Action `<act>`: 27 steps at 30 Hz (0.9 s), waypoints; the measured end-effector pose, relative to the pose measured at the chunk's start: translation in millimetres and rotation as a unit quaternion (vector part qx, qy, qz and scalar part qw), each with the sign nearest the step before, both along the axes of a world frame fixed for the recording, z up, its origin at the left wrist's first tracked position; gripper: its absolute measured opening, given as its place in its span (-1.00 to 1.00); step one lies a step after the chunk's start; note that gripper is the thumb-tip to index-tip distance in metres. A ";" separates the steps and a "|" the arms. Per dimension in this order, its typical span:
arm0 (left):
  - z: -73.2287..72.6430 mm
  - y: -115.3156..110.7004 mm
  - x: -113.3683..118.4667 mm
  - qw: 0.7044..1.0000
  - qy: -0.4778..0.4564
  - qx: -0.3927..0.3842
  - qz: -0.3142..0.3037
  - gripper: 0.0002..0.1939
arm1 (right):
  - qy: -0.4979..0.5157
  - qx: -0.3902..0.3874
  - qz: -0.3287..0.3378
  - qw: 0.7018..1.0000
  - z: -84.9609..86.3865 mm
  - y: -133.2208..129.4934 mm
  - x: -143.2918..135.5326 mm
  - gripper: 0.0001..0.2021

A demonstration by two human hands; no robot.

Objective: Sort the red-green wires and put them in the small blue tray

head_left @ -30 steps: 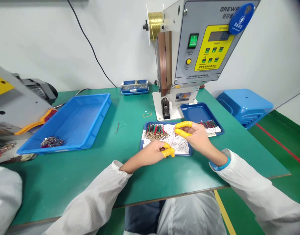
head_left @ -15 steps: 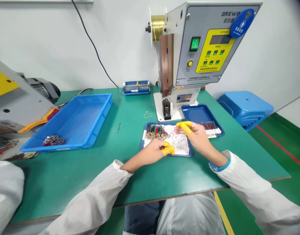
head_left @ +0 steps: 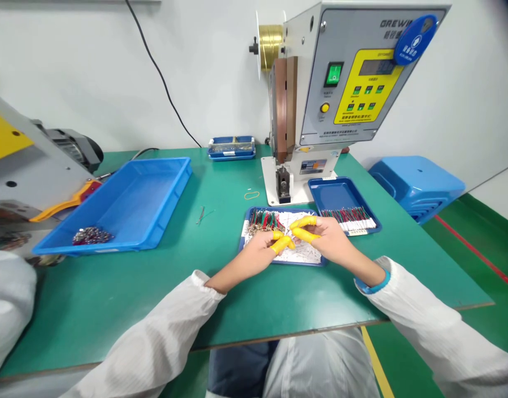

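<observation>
Above a blue tray (head_left: 242,243), my left hand (head_left: 260,253) and my right hand (head_left: 330,236) meet at the fingertips. Yellow finger cots cover the thumb and forefinger of each. Both hands are closed in a pinch; a small whitish thing seems to be between them, too small and covered to name. Beneath them the tray holds a heap of white strip-like pieces (head_left: 305,254). At its left end lies a bundle of red, green and black wires (head_left: 264,219) with brassy ends. Right of my hands, a second blue tray (head_left: 336,190) holds a row of wires with white ends (head_left: 357,221).
Behind the trays stands a crimping machine (head_left: 315,83) with a gold spool. A large blue bin (head_left: 129,193) with metal pieces sits left. A wire (head_left: 200,214) and rubber band (head_left: 251,195) lie on the green table. Another person's white sleeve (head_left: 7,309) shows at left.
My right hand has moved left and slightly down, and its fingers have closed to meet the left fingertips. My left hand has barely moved.
</observation>
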State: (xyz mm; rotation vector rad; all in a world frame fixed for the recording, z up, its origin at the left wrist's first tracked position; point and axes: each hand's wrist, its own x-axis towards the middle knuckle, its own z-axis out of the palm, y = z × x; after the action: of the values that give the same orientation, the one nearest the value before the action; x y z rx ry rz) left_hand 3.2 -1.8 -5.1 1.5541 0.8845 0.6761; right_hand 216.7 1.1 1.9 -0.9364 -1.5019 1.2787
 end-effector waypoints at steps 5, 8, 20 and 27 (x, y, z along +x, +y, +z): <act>-4.2 -0.4 3.3 0.998 -0.055 -0.016 0.023 -0.61 | 0.007 -0.004 -0.009 1.000 3.0 1.7 0.5 -0.78; -5.3 0.0 4.3 0.997 -0.067 -0.022 0.032 -0.66 | 0.010 -0.005 -0.026 1.000 6.2 2.4 -0.7 -0.76; -4.2 0.1 3.5 0.998 -0.035 -0.005 0.051 -0.66 | 0.003 -0.039 0.002 0.999 1.5 0.8 -0.6 -0.79; -5.4 -0.7 0.5 0.995 -0.049 0.028 0.079 -0.63 | 0.043 -0.034 -0.016 0.998 12.3 -2.1 -1.3 -0.71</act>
State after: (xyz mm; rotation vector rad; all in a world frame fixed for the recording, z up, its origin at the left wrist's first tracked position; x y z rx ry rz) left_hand 3.7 -2.4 -10.4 1.4972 0.9277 0.8894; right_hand 215.4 -1.0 14.3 -0.9343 -1.3796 1.3371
